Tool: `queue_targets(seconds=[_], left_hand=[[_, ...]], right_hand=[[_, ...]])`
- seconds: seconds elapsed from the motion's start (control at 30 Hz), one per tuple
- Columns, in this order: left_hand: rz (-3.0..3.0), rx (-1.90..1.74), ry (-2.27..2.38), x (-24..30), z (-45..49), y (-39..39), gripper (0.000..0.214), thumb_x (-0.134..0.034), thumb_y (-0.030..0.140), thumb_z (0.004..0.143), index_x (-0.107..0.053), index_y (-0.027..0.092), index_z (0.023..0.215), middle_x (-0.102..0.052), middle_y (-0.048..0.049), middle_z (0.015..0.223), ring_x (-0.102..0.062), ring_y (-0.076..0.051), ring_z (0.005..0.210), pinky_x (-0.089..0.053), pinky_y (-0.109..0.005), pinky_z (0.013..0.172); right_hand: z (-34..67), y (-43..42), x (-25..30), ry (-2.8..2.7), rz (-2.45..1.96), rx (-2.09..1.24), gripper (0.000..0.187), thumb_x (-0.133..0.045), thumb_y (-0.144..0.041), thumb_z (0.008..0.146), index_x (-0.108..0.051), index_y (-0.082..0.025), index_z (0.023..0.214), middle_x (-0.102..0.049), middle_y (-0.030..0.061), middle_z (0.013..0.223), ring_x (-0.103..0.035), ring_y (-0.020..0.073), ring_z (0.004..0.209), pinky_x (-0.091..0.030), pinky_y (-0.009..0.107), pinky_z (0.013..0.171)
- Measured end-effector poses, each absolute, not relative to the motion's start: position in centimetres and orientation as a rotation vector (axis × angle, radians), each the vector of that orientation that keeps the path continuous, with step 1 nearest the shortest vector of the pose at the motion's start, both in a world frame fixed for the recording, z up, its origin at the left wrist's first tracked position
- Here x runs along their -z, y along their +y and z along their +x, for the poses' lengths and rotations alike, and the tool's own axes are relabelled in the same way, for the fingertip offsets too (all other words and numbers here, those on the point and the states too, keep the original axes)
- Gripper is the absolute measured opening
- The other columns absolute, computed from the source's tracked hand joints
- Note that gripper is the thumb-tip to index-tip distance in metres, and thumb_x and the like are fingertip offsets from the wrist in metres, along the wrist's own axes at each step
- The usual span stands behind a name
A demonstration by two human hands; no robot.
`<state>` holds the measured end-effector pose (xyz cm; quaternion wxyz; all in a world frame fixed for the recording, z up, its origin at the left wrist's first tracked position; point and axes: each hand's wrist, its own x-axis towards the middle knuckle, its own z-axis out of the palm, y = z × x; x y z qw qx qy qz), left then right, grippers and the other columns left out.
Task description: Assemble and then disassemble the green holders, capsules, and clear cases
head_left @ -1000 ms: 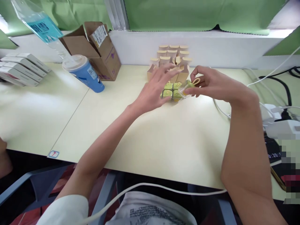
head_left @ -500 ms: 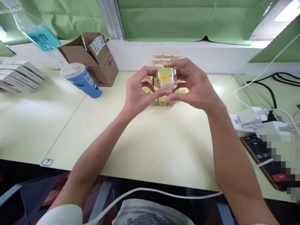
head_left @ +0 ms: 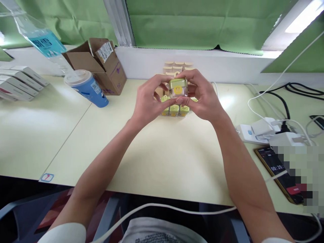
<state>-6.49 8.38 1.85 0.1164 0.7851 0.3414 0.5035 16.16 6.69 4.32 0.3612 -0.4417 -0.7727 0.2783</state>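
Note:
Between my two hands is a small clear box with a green lid (head_left: 178,88) and a round yellow sticker on its front. My left hand (head_left: 150,99) grips its left side, with the thumb below. On the other side my right hand (head_left: 202,96) holds it with fingers at the top and right and the thumb under it. Both hands are closed on the box, above the table. Similar green-lidded boxes (head_left: 174,110) stand in rows on the table behind and below, partly hidden by my hands. Farther back, several beige-topped pieces (head_left: 179,64) are stacked against the wall.
To the left are an open cardboard box (head_left: 115,72), a blue cup (head_left: 88,91), a clear bottle (head_left: 47,42) and several white boxes (head_left: 22,81). On the right lie a power strip (head_left: 249,133), cables (head_left: 274,98) and a phone (head_left: 278,175).
The green-lidded box is a little lower and more level, its loop on top now showing. My right hand has shifted left with it. The view has turned slightly.

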Motion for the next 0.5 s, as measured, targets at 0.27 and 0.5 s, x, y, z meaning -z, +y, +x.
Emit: queue_targets(seconds=[0.27,0.5], left_hand=[[2.01,-1.448,1.123,2.8,-9.1,14.4,0.068,-0.087,0.072,0.092,-0.066,0.029,0.14,-0.069,-0.0126,0.151,-0.069,-0.033,0.139,-0.064,-0.046,0.11],[1.121,-1.505,1.294,10.3,-10.5,18.6,0.036,-0.073,0.052,0.107,-0.061,0.026,0.13,-0.062,-0.0131,0.162,-0.055,-0.027,0.162,-0.038,-0.047,0.142]], right_hand=[[22.8,8.3,-4.3,-1.937,-1.437,-0.584,0.091,-0.094,-0.064,0.084,-0.045,-0.04,0.157,-0.069,0.0099,0.146,-0.073,0.0314,0.113,-0.065,0.048,0.094],[25.7,11.6,-0.1,-2.24,-1.852,-0.524,0.106,-0.095,-0.024,0.073,-0.043,-0.028,0.166,-0.077,0.0118,0.129,-0.071,0.0402,0.123,-0.063,0.053,0.099]])
